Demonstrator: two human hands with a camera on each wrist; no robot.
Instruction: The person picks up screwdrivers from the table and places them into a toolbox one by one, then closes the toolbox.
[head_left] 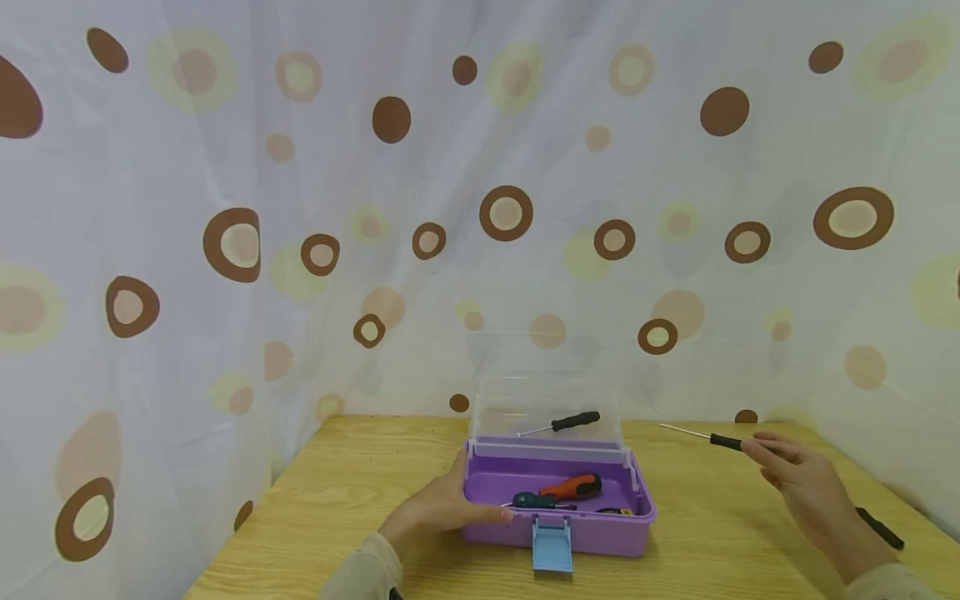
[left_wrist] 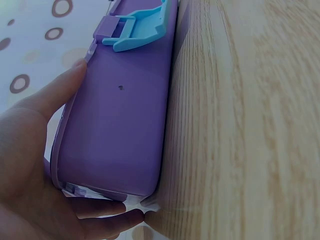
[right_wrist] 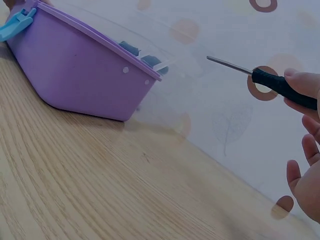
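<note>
A purple toolbox (head_left: 592,537) stands on the table, its clear lid (head_left: 547,396) swung back and its blue latch (head_left: 552,547) hanging down in front. My left hand (head_left: 442,504) grips the box's left end, thumb along the front rim and fingers round the side. Inside lie a red-and-black screwdriver (head_left: 573,486), a dark teal screwdriver (head_left: 534,500) and a small yellow-and-black item (head_left: 615,512). Another black-handled screwdriver (head_left: 576,421) rests in the lid. To the right of the box, my right hand (head_left: 806,487) pinches a black screwdriver (right_wrist: 272,81) by its handle, above the table, shaft pointing left.
On the wooden table (head_left: 697,550), a black-handled object (head_left: 879,527) lies at the right, partly hidden behind my right wrist. A white curtain (head_left: 420,175) with brown and yellow dots hangs behind and along both sides of the table.
</note>
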